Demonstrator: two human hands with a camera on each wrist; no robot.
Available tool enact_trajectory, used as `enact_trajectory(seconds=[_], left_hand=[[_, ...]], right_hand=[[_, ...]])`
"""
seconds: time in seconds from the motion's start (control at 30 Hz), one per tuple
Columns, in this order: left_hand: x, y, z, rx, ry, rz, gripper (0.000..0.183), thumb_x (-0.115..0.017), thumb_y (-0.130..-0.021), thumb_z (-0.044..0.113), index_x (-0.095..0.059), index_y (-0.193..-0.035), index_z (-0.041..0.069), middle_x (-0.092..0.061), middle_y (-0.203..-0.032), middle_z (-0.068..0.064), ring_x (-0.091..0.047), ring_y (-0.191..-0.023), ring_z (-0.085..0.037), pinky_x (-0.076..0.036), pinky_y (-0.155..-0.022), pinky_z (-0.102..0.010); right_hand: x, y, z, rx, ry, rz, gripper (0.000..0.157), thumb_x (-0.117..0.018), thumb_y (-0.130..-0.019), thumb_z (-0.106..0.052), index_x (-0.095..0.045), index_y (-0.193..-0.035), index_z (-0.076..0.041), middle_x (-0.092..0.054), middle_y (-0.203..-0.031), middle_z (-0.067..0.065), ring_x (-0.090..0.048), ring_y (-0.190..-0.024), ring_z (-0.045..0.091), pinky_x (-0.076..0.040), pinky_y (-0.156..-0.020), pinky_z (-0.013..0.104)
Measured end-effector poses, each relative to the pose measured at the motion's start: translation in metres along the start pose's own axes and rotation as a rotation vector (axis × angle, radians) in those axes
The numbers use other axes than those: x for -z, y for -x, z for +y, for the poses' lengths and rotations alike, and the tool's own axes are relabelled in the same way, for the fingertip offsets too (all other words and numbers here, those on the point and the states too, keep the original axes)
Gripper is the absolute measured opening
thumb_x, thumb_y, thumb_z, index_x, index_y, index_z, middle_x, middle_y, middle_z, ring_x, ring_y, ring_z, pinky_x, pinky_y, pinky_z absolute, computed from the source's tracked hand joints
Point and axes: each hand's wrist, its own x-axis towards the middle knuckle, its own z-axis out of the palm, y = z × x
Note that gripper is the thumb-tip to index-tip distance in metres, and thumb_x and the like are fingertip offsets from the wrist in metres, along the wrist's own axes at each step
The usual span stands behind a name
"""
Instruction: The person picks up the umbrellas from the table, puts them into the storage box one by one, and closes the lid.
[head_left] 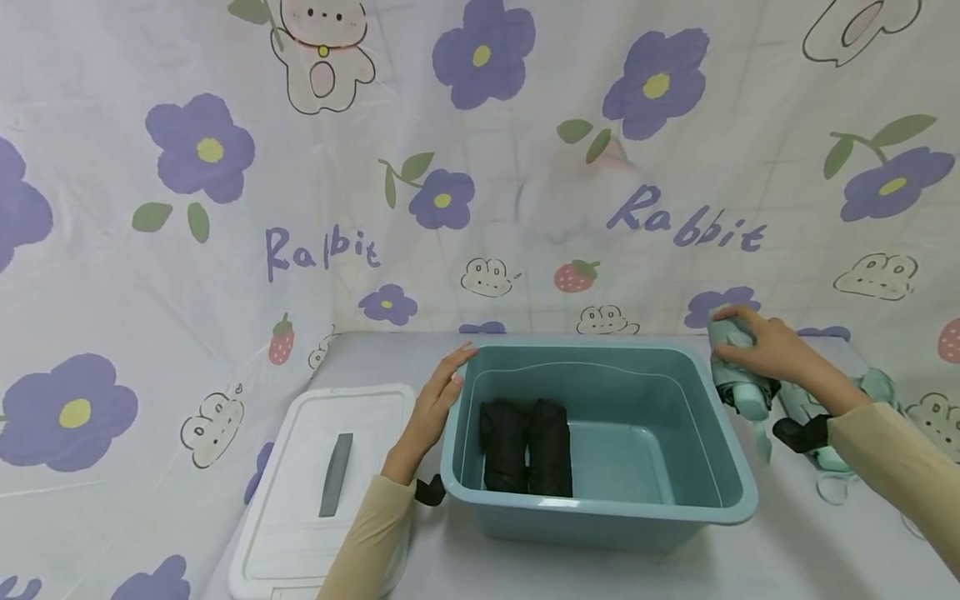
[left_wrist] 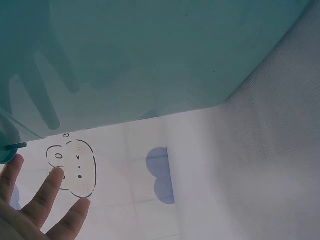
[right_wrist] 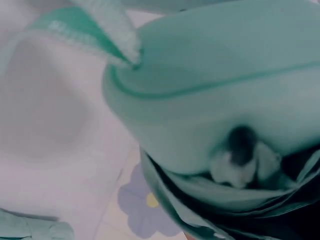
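Observation:
My right hand (head_left: 780,354) grips a folded mint-green umbrella (head_left: 750,400) just beyond the right rim of a blue-green plastic bin (head_left: 600,512). In the right wrist view the umbrella's pale green handle (right_wrist: 200,115) fills the upper part, with a strap hanging from it and bunched fabric with a dark inside below. Two black rolled bundles (head_left: 550,450) lie side by side on the left of the bin's floor. At the bin's left rim, my left hand (head_left: 431,408) rests with its fingers extended; in the left wrist view those fingers (left_wrist: 42,197) are spread next to the bin wall.
A white lid (head_left: 300,467) with a grey handle lies on the table (head_left: 795,533) left of the bin. More mint-green folded items (head_left: 828,458) with straps lie to the right, partly behind my right forearm. A patterned curtain (head_left: 525,167) closes off the back.

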Motion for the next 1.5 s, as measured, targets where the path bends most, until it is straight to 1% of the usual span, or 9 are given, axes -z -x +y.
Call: enact_trajectory(seconds=[0.27,0.43,0.6,0.67,0.77,0.9,1.0,1.3,1.5], left_hand=[[0.000,-0.001,0.000,0.001,0.004,-0.001,0.041,-0.033,-0.098,0.005,-0.038,-0.138,-0.003,-0.029,-0.147,-0.022,-0.026,-0.136,-0.037,-0.023,-0.106,-0.058],[-0.001,0.000,0.001,0.001,0.007,-0.004,0.041,-0.033,-0.097,0.003,-0.038,-0.137,-0.004,-0.029,-0.146,-0.023,-0.025,-0.136,-0.038,-0.022,-0.106,-0.058],[-0.001,0.000,0.000,0.000,0.006,-0.003,0.042,-0.033,-0.096,0.000,-0.038,-0.138,-0.003,-0.029,-0.147,-0.023,-0.025,-0.137,-0.037,-0.023,-0.106,-0.058],[-0.001,0.000,-0.003,-0.004,0.005,-0.002,0.042,-0.033,-0.096,-0.001,-0.038,-0.138,-0.003,-0.029,-0.147,-0.023,-0.025,-0.137,-0.036,-0.023,-0.106,-0.058],[-0.002,0.000,-0.016,-0.011,0.007,0.000,0.043,-0.033,-0.096,0.000,-0.038,-0.139,0.000,-0.029,-0.148,-0.021,-0.025,-0.138,-0.033,-0.023,-0.106,-0.059],[-0.004,0.001,-0.034,-0.008,-0.004,0.006,0.043,-0.033,-0.099,0.006,-0.038,-0.141,0.009,-0.028,-0.150,-0.011,-0.024,-0.139,-0.025,-0.024,-0.107,-0.057],[-0.004,0.000,-0.038,-0.012,-0.011,0.010,0.043,-0.033,-0.100,0.012,-0.037,-0.142,0.014,-0.029,-0.151,-0.006,-0.024,-0.139,-0.021,-0.024,-0.107,-0.055],[-0.004,0.000,-0.040,-0.018,-0.010,0.011,0.042,-0.033,-0.101,0.021,-0.037,-0.142,0.014,-0.028,-0.151,-0.006,-0.024,-0.139,-0.022,-0.023,-0.107,-0.056],[-0.004,0.001,-0.032,-0.010,0.002,0.005,0.042,-0.033,-0.099,0.008,-0.037,-0.141,0.007,-0.028,-0.150,-0.014,-0.024,-0.139,-0.027,-0.023,-0.107,-0.057]], right_hand=[[0.007,-0.001,-0.006,-0.013,-0.010,0.005,0.057,-0.054,-0.091,-0.030,-0.032,-0.136,-0.004,-0.034,-0.126,0.046,-0.037,-0.107,0.064,-0.036,-0.077,0.070],[0.009,0.001,-0.012,-0.030,-0.037,-0.007,0.060,-0.053,-0.091,-0.034,-0.029,-0.138,-0.005,-0.030,-0.132,0.043,-0.033,-0.113,0.063,-0.033,-0.081,0.072],[0.013,0.003,-0.019,-0.011,-0.044,0.009,0.059,-0.053,-0.091,-0.033,-0.030,-0.138,-0.005,-0.032,-0.131,0.043,-0.036,-0.111,0.062,-0.034,-0.080,0.071],[0.014,0.004,-0.021,0.002,-0.044,0.017,0.059,-0.053,-0.091,-0.032,-0.030,-0.138,-0.005,-0.033,-0.130,0.043,-0.037,-0.110,0.062,-0.035,-0.079,0.070],[0.017,0.005,-0.026,0.014,-0.046,0.023,0.058,-0.054,-0.091,-0.032,-0.030,-0.138,-0.005,-0.034,-0.129,0.043,-0.038,-0.110,0.061,-0.035,-0.079,0.069],[0.019,0.005,-0.031,0.021,-0.045,0.029,0.059,-0.054,-0.091,-0.032,-0.029,-0.138,-0.006,-0.033,-0.129,0.044,-0.037,-0.110,0.061,-0.034,-0.078,0.069],[0.020,0.005,-0.033,0.027,-0.040,0.043,0.059,-0.054,-0.091,-0.031,-0.030,-0.138,-0.006,-0.034,-0.127,0.043,-0.037,-0.109,0.059,-0.034,-0.077,0.069],[0.025,0.005,-0.050,0.013,-0.018,0.054,0.058,-0.054,-0.091,-0.033,-0.031,-0.138,-0.008,-0.036,-0.124,0.040,-0.039,-0.104,0.052,-0.039,-0.072,0.063],[0.023,0.008,-0.067,0.077,-0.028,0.025,0.057,-0.057,-0.090,-0.030,-0.032,-0.136,-0.009,-0.041,-0.128,0.037,-0.047,-0.105,0.053,-0.043,-0.074,0.060]])
